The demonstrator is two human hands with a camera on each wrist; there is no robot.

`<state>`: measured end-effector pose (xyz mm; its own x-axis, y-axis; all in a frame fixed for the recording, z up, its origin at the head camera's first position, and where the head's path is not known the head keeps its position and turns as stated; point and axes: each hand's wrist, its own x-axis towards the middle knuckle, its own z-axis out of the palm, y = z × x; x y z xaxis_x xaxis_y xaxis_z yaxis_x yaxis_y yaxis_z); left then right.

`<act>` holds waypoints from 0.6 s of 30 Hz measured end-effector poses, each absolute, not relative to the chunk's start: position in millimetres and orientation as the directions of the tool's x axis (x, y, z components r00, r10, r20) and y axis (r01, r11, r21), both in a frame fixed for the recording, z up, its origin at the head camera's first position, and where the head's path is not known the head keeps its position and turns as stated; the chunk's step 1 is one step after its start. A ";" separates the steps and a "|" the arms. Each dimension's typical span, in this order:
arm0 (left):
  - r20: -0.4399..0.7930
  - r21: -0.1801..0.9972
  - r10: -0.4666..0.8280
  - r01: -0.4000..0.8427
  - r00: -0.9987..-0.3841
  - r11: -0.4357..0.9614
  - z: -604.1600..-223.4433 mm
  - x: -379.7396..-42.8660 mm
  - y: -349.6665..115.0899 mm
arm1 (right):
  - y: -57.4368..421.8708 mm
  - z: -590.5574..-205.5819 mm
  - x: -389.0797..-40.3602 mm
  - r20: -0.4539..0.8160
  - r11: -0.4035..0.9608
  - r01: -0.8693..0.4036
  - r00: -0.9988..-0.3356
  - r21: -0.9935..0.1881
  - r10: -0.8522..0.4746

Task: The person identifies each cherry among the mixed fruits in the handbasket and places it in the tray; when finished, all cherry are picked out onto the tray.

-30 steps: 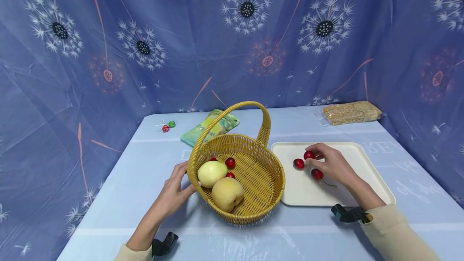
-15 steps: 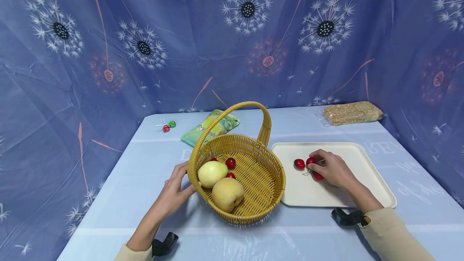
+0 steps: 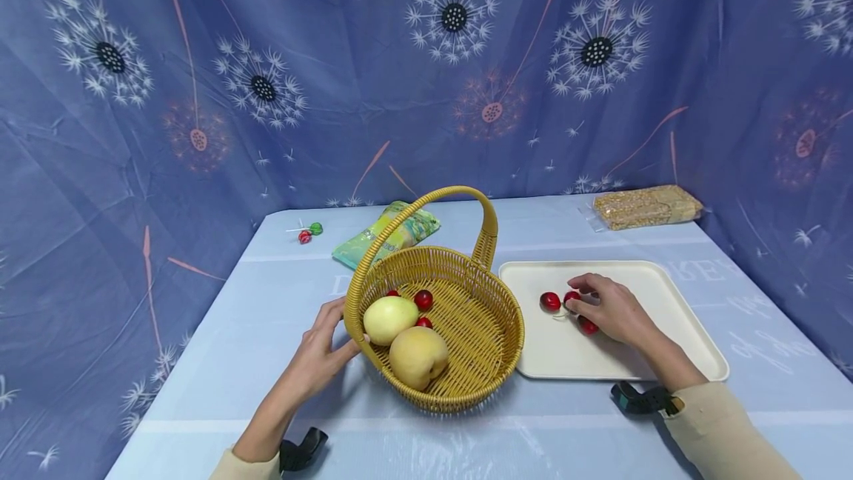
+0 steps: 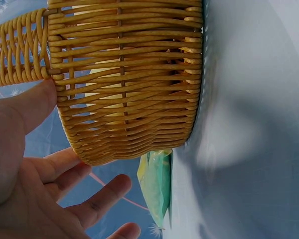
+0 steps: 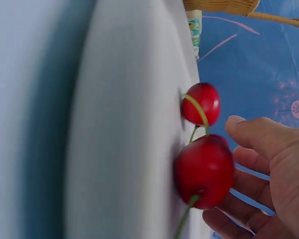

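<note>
Fingers [image 3: 589, 281] of the bare right-hand grip [image 3: 614, 311] now sit lower over the round-cornered, rectangular cream-white tray [image 3: 640, 280], whereas a second ago they seemed to pinch the glossy red middle cherry [image 3: 571, 298] slightly farther up the frame. The glossy red right cherry [image 3: 588, 327] has also shifted a little rightward in the last half second, while the oval, glossy red left cherry [image 3: 549, 302] stays put. As a judgement, this means the middle cherry has been set down rather than carried off, and the three are being handled as a cluster. The right-hand grip is part-open, thumb and fingers loosely spread; the right wrist view shows a gap beside the thumb and no clear hold on any cherry. All three appear to lie on the tray, at centre right of the head frame. Up close they look shiny and deep red with bright highlights; one yellow-green stem [image 5: 197, 105] arches over a cherry and another trails toward the lower edge. Left of frame centre, the left-hand grip [image 3: 316, 354] touches the golden, arch-handled wicker basket [image 3: 480, 324], thumb and forefinger at the rim, outermost fingers extended and free; no change shows there.
</note>
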<state>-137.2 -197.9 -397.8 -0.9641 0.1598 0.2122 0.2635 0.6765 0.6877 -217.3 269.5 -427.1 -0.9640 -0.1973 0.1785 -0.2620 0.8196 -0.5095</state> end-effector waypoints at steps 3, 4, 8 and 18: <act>0.222 0.685 0.163 0.272 -0.961 0.676 -397.6 -136.8 -197.9 | 268.0 -420.3 -215.3 0.182 0.809 -0.268 -0.962 -0.522 -0.201; 0.224 0.684 0.163 0.274 -0.961 0.676 -397.7 -136.9 -197.9 | 267.0 -418.0 -214.3 0.186 0.807 -0.272 -0.961 -0.524 -0.203; 0.228 0.683 0.164 0.277 -0.960 0.676 -397.8 -137.0 -198.1 | 259.7 -407.4 -210.0 0.213 0.797 -0.304 -0.951 -0.522 -0.223; 0.228 0.684 0.159 0.274 -0.961 0.676 -398.4 -136.6 -198.6 | 228.8 -377.0 -203.2 0.364 0.755 -0.452 -0.882 -0.474 -0.299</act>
